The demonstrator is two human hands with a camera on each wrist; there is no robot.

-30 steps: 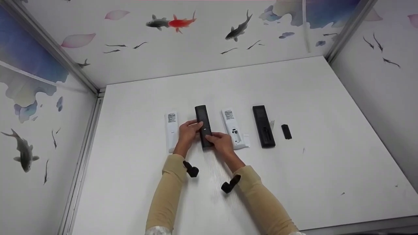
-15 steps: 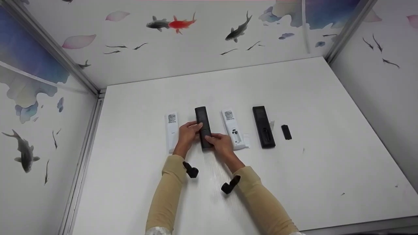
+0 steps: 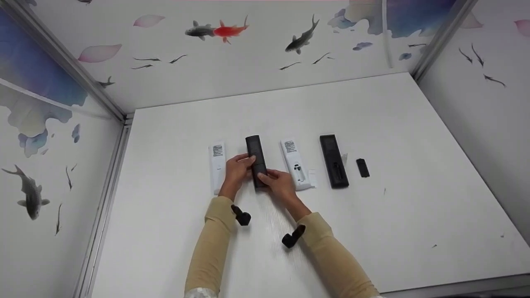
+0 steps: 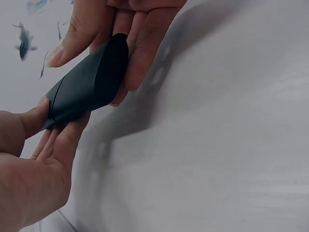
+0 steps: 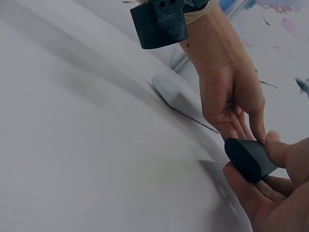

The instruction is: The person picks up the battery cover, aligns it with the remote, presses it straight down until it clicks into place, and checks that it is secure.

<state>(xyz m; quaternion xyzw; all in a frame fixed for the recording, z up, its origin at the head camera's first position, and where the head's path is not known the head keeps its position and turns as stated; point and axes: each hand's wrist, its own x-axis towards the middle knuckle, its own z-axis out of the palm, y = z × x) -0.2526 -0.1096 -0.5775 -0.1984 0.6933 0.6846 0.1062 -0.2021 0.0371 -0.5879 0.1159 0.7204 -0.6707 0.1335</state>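
A black remote control (image 3: 256,153) is held back side up above the white table, with a seam across its back. My left hand (image 3: 237,173) grips its left side near the middle, thumb on top, as the left wrist view also shows with the left hand (image 4: 38,169). At the near end is my right hand (image 3: 280,182), its fingers beneath and its thumb over the back. In the right wrist view, the rounded end of the remote control (image 5: 248,159) sits between the right hand (image 5: 280,198) and the left hand (image 5: 229,87).
A white remote (image 3: 218,165) lies left of the hands. To the right lie a white remote (image 3: 293,159) with its battery compartment open, a white cover (image 3: 312,179), a black remote (image 3: 331,155) with an open compartment, and a black cover (image 3: 362,167). Printed walls bound the table (image 3: 414,207).
The held remote control and both hands have shifted very slightly left. A small bright mark at the remote's seam, visible one second ago, no longer shows.
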